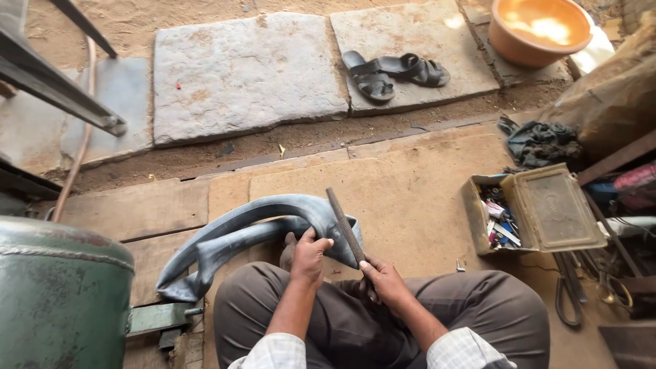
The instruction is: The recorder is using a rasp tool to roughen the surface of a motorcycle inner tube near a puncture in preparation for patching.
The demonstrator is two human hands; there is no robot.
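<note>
I sit cross-legged on a wooden platform. My left hand (307, 255) presses down on a flat grey rubber inner tube (225, 239) draped over my knee and curling away to the left. My right hand (384, 279) grips the handle end of a long dark metal file (344, 224), whose blade lies slanted across the fold of the tube beside my left hand.
An open metal toolbox (547, 208) with small parts sits to the right, dark rags (540, 142) behind it. A green metal tank (61, 294) stands at the near left. Black sandals (393, 72) lie on stone slabs ahead, an orange basin (540, 31) at top right.
</note>
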